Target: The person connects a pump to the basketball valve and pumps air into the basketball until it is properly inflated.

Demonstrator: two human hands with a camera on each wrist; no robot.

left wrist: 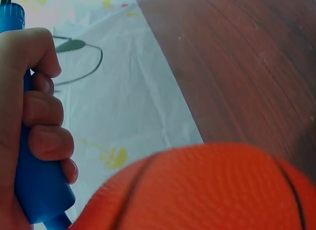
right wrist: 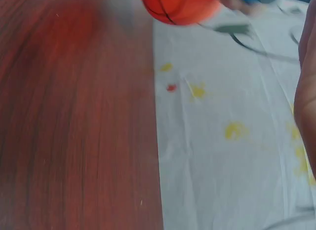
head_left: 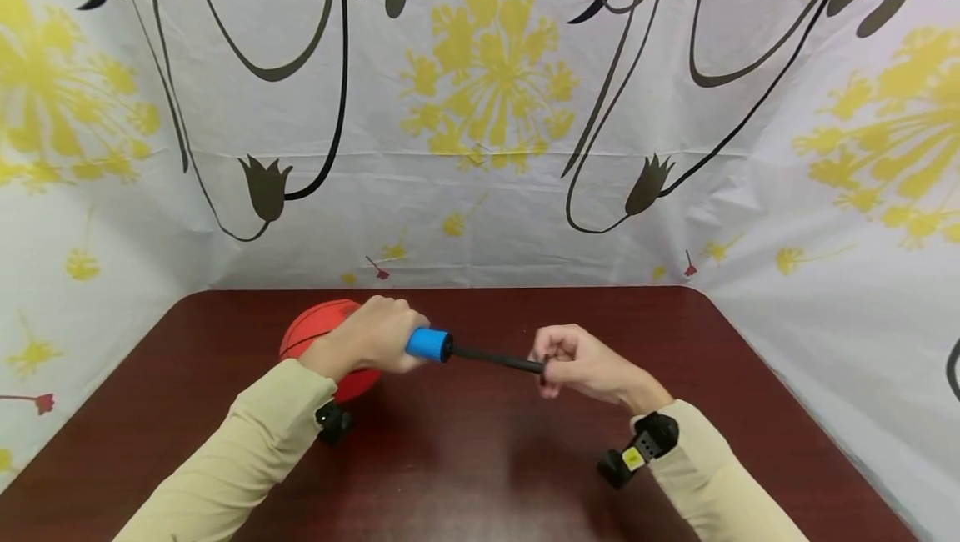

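Observation:
My left hand [head_left: 381, 332] is wrapped round the blue barrel of a hand pump [head_left: 429, 344], held above the table. From the barrel a black rod [head_left: 498, 358] extends to the right. At the rod's far end, the thumb and fingers of my right hand [head_left: 588, 364] pinch its small black handle. Behind the left hand and wrist is a red-orange ball [head_left: 318, 327] with black seam lines, partly hidden. In the left wrist view, the narrow blue tip of the pump reaches the edge of the ball [left wrist: 212, 185]. Only a side of the right hand [right wrist: 307, 92] enters the right wrist view.
Beneath the hands lies a dark red-brown wooden table [head_left: 465, 475] with rounded far corners. A white patterned sheet [head_left: 480, 225] with yellow and dark flowers hangs round its back and sides. Each wrist carries a small black camera, such as the right one [head_left: 656, 435].

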